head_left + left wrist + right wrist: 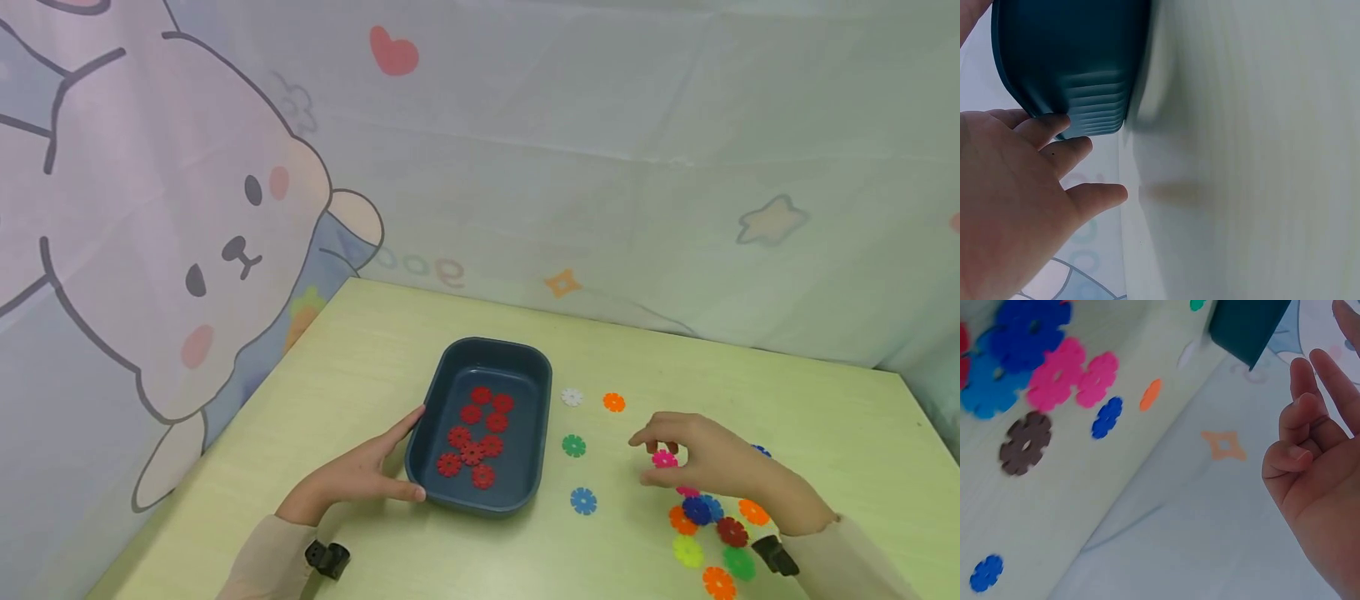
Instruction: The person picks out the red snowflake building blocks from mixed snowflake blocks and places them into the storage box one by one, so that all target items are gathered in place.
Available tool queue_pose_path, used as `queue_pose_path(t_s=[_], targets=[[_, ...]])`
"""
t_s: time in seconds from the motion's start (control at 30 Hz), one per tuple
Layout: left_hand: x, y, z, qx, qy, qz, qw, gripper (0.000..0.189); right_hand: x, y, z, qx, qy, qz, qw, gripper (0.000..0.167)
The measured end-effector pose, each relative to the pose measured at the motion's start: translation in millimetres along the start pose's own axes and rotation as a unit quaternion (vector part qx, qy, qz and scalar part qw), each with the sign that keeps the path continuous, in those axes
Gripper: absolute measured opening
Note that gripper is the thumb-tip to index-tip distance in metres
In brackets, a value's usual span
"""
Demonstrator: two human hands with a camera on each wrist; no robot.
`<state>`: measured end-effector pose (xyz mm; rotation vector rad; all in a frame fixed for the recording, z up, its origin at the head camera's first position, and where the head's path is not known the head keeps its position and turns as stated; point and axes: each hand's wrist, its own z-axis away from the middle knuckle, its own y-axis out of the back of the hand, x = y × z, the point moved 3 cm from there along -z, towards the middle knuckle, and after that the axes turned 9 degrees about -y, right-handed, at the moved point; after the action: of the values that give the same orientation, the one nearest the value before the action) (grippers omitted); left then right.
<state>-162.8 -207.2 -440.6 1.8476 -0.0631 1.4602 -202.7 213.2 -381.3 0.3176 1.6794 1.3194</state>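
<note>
A dark blue tray [543, 433] holds several red flower-shaped discs [472, 453]. Along its left side rests my left hand [360, 475], fingers and thumb spread, with the thumb at the near corner. In the left wrist view, fingertips touch the tray's outer wall [1100, 87] and the little finger stands apart from it. My right hand [712, 454] hovers above the loose discs, fingers loosely bent and a gap between thumb and fingers. A pink disc [664, 459] shows beneath that gap; the right wrist view shows nothing held in the visible fingers [1297, 419].
Between tray and right hand lie a white disc [572, 397], an orange disc [614, 402], a green disc [574, 446] and a light blue disc [583, 501]. Mixed discs, among them a dark red one [732, 532], lie near the right wrist. A printed cloth [525, 167] hangs behind the table.
</note>
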Motion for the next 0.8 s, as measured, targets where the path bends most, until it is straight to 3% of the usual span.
queue_pose_path(t_s=[0.33,0.4,0.63,0.8], targets=[[0.1,-0.7,-0.4,-0.001,0.005,0.004,1.0,0.11,26.7,0.0,35.1,0.035,0.019,-0.039,0.9984,0.026],[0.0,-1.1,-0.7,-0.002,0.003,0.006,1.0,0.11,34.0,-2.1,42.9,0.039,0.002,-0.032,0.9987,0.027],[-0.7,-1.7,0.3,-0.005,0.006,0.006,1.0,0.109,57.3,-13.8,65.8,0.003,-0.119,-0.015,0.9927,0.042],[-0.3,-0.4,-0.4,-0.003,0.004,0.006,1.0,0.11,68.5,-18.9,74.2,-0.009,-0.153,-0.019,0.9879,0.046]])
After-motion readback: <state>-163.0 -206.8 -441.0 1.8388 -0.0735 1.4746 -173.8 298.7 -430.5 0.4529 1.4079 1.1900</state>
